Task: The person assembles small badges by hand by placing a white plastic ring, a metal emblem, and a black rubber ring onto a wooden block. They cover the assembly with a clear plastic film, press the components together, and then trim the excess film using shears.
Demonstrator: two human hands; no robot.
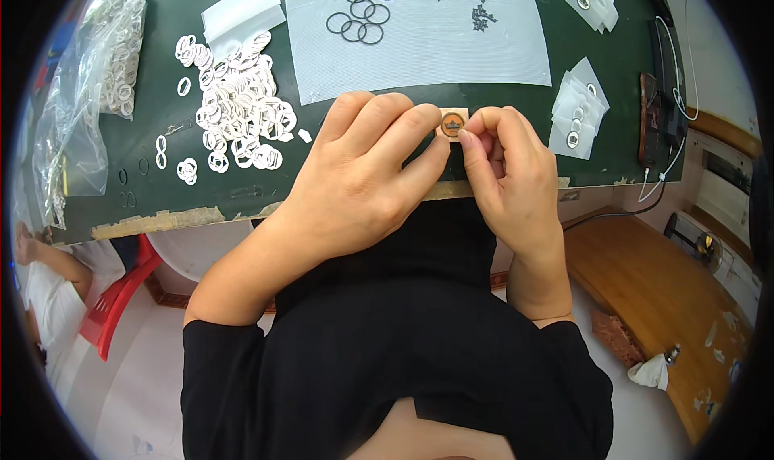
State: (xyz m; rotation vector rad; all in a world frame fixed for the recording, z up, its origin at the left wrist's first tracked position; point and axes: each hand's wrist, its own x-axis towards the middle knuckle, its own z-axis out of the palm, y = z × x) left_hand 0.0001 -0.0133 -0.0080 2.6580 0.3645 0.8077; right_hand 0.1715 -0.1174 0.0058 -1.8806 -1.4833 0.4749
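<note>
At the table's near edge, a small pale wooden block carries a round dark ring with a crown-shaped piece inside it. My left hand reaches over from the left, its fingers bent and pressed to the block's left side. To the right, my right hand has thumb and forefinger pinched together at the ring's right edge. Anything between those two fingertips is too small to make out. Just beyond the block lies a pale sheet with black rings and tiny black pieces on it.
A heap of white oval rings spreads to the left, beside a clear bag of rings and a white packet. Small translucent bags lie at right, near a phone with cables. A person sits far left by a red chair.
</note>
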